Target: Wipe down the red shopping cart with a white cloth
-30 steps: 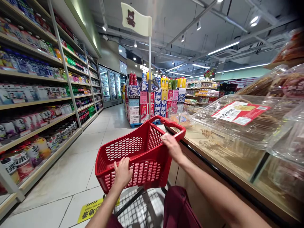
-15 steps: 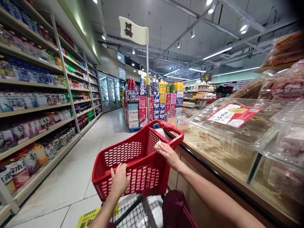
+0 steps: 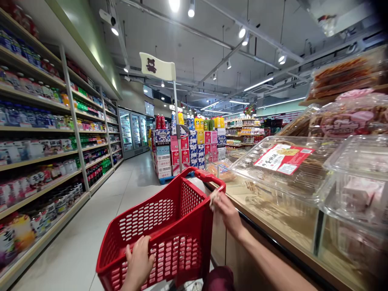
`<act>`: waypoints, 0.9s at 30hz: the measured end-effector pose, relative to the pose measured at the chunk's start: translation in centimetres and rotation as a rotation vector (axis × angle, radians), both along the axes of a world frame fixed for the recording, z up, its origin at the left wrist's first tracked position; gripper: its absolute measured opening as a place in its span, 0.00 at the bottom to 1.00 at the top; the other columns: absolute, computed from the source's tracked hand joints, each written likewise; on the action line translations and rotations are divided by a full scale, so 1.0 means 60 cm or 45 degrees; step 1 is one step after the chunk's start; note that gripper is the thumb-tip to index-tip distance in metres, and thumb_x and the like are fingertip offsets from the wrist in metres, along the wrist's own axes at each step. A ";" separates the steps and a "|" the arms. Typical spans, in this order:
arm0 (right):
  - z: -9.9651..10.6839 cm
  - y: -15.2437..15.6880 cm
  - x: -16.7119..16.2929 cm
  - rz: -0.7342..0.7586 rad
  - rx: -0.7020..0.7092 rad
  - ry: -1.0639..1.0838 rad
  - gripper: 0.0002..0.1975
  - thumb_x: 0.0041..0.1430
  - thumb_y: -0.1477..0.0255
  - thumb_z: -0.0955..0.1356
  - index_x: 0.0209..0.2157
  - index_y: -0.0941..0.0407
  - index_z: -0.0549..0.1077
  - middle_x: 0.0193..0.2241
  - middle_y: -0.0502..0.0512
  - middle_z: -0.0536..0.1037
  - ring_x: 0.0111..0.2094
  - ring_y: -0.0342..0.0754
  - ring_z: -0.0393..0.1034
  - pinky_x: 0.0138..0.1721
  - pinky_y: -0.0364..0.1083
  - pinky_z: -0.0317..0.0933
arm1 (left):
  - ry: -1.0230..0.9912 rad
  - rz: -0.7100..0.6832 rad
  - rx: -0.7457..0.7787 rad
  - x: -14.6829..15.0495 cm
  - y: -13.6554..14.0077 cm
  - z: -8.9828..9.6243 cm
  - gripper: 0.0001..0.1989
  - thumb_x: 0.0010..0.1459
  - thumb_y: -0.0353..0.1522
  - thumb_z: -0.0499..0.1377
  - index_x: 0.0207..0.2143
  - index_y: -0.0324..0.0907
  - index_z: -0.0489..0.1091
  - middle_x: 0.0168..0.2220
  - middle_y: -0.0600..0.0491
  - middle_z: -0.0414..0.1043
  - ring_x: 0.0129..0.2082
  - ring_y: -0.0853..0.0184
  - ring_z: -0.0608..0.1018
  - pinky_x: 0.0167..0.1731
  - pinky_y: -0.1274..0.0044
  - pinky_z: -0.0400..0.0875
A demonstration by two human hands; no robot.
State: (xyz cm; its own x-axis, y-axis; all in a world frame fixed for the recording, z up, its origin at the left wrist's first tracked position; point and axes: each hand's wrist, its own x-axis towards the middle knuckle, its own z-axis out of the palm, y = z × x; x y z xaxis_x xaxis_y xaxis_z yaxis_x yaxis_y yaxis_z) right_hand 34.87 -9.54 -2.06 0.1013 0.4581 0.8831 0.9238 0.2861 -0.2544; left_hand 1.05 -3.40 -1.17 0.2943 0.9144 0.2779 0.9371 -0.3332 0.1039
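Note:
A red plastic shopping cart [image 3: 178, 238] with oval holes in its walls stands before me. My left hand [image 3: 139, 260] grips its near side rim, fingers bent over the edge. At the back corner, by the red push handle [image 3: 209, 177], my right hand [image 3: 228, 212] pinches a crumpled whitish cloth [image 3: 214, 199] against the frame. The cloth is mostly covered by the fingers and slightly blurred. A pole rises behind the cart to a cream flag [image 3: 157, 66] with a brown bear.
Shelves of bottles and cups [image 3: 39, 182] line the left side. On the right is a counter [image 3: 242, 190] with clear plastic food boxes [image 3: 285, 161]. Stacked cartons [image 3: 182, 153] stand ahead, glass-door fridges [image 3: 133, 129] beyond. Tiled floor [image 3: 103, 226] runs between shelves and cart.
My right hand has moved with the cloth from the inner top edge to the outer corner near the handle. My left hand stays on the rim. The view has tilted up.

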 end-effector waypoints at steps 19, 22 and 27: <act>0.042 0.080 -0.061 -0.013 -0.004 -0.530 0.18 0.59 0.79 0.59 0.47 0.49 0.70 0.51 0.50 0.68 0.56 0.47 0.56 0.55 0.52 0.55 | 0.144 -0.003 0.060 -0.010 0.011 -0.019 0.30 0.45 0.22 0.43 0.54 0.35 0.57 0.58 0.45 0.57 0.59 0.62 0.56 0.57 0.57 0.40; 0.046 0.076 -0.052 -0.132 0.009 -0.368 0.19 0.59 0.79 0.58 0.48 0.51 0.69 0.51 0.53 0.68 0.55 0.48 0.57 0.55 0.53 0.55 | 0.099 -0.037 0.074 -0.010 0.009 -0.021 0.30 0.46 0.22 0.44 0.54 0.35 0.57 0.57 0.45 0.57 0.59 0.62 0.56 0.57 0.57 0.41; 0.037 0.067 -0.064 -0.050 -0.004 -0.409 0.19 0.59 0.79 0.58 0.48 0.50 0.69 0.52 0.52 0.67 0.56 0.46 0.56 0.56 0.51 0.53 | 0.031 -0.048 0.119 -0.008 0.004 -0.022 0.28 0.46 0.23 0.46 0.52 0.37 0.59 0.56 0.44 0.59 0.58 0.61 0.57 0.57 0.57 0.41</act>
